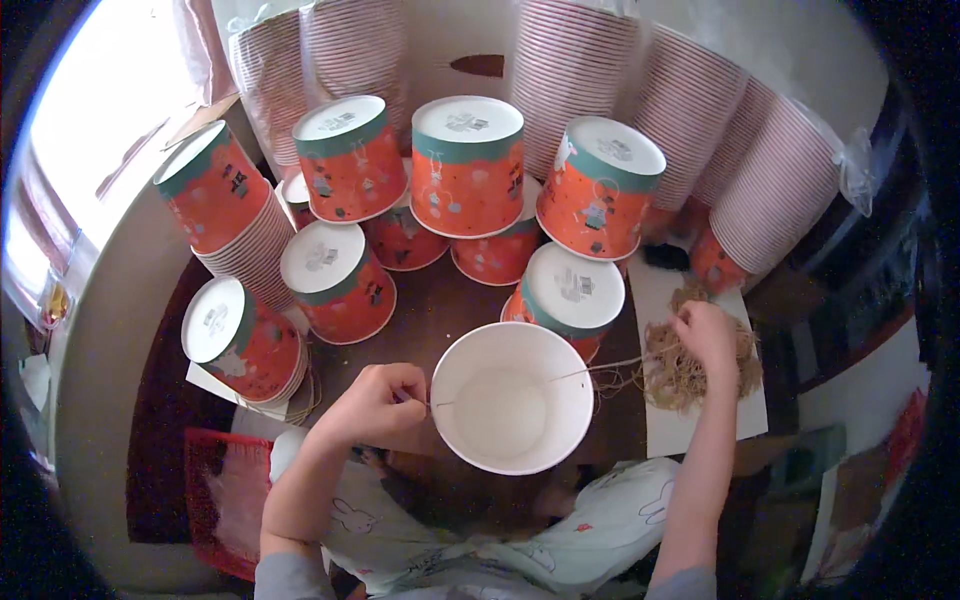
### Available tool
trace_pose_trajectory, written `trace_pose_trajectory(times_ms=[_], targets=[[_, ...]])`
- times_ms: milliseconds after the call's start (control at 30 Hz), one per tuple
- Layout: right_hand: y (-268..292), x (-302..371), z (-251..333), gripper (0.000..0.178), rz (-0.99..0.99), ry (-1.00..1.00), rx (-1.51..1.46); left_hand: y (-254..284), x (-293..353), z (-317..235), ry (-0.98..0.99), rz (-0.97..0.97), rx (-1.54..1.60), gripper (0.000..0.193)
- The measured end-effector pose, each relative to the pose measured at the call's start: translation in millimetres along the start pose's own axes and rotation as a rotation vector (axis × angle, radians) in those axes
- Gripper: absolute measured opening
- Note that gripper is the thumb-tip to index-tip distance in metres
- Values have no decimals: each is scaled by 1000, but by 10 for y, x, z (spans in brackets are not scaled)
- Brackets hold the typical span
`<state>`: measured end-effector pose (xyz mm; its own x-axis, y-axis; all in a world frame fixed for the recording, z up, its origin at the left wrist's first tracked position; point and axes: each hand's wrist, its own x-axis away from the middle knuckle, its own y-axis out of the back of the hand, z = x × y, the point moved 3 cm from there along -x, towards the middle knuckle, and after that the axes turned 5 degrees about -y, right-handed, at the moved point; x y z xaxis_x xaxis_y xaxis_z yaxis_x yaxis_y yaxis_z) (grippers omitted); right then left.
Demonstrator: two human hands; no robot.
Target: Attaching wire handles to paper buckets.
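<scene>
A white-lined paper bucket stands in front of me with its mouth toward me. At its left rim my left hand is closed in a pinch on a thin strand that runs to the bucket wall; whether it is cord or a slim tool I cannot tell. A short bit of strand shows inside that wall. Tan twine passes through the right wall and stretches toward a tangled pile of twine. Over that pile, my right hand pinches the twine, its fingertips partly hidden.
Several upturned orange buckets with green bands ring the far side, some stacked. Tall bagged stacks of buckets rise behind them. The twine pile lies on a white board. A red crate sits at lower left.
</scene>
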<state>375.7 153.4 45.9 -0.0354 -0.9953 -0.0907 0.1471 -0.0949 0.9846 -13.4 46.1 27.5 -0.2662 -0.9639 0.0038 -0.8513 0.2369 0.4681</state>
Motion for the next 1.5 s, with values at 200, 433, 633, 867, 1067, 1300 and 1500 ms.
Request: trace_pose_trajectory(times_ms=[200, 433, 633, 867, 1067, 1300, 1500], targets=[[291, 463, 1006, 15, -149, 450, -497, 95, 31, 55, -17, 45, 333, 6], [26, 1101, 1825, 35, 806, 642, -661, 201, 50, -96, -295, 56, 710, 7], [-337, 1010, 1938, 63, 1132, 90, -1359, 207, 69, -142, -413, 58, 1290, 8], [-450, 961, 1985, 45, 978, 118, -1497, 78, 5, -74, 8, -145, 787, 17], [-226, 968, 1987, 39, 797, 425, -1469, -101, -11, -94, -71, -61, 484, 26], [-114, 961, 2043, 37, 490, 692, -1204, -165, -27, -101, -272, -89, 30, 19], [-206, 913, 2065, 39, 321, 705, -966, -173, -25, -64, -193, -51, 233, 15]])
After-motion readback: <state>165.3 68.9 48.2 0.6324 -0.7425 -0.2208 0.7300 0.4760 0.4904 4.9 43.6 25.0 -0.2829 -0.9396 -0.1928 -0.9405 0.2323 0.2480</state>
